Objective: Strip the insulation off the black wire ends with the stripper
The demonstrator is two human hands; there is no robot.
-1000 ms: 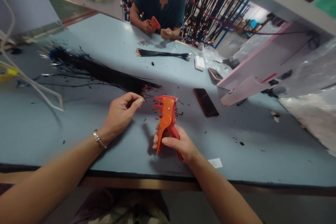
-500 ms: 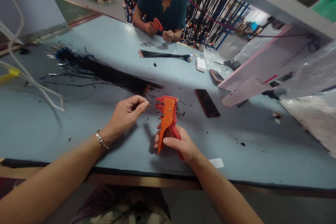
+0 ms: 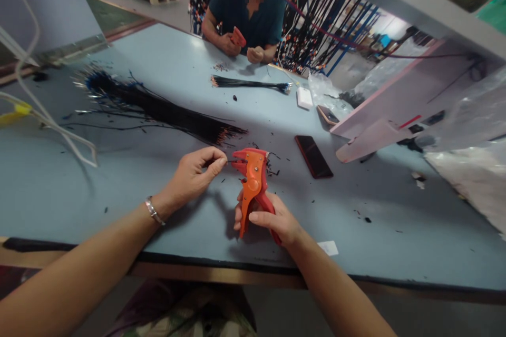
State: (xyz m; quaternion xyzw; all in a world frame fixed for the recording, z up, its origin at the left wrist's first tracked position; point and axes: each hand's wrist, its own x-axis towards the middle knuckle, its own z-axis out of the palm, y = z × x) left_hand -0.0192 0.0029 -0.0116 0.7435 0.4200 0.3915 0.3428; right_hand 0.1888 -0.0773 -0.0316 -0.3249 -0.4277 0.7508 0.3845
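Observation:
Between thumb and fingers, my left hand [image 3: 200,172] pinches a thin black wire [image 3: 231,161]. The short end of that wire reaches between the jaws of an orange and red wire stripper [image 3: 253,184]. My right hand [image 3: 272,218] is wrapped round the stripper's handles, holding it upright with its jaws toward the left. Just beyond both hands lies a large bundle of black wires [image 3: 166,110], its copper-coloured ends toward me and blue and silver ends at the far left. Small black offcuts [image 3: 272,171] are scattered behind the stripper.
A dark phone [image 3: 314,156] lies right of the stripper. Across the table, a co-worker [image 3: 247,8] holds a red tool [image 3: 238,37] near a smaller wire bundle [image 3: 251,83]. A white cable [image 3: 29,79] hangs at left; a slanted panel [image 3: 395,100] stands at right.
The wire's end has moved in between the stripper's jaws as my left hand came slightly right and down. The stripper has shifted a little lower in view.

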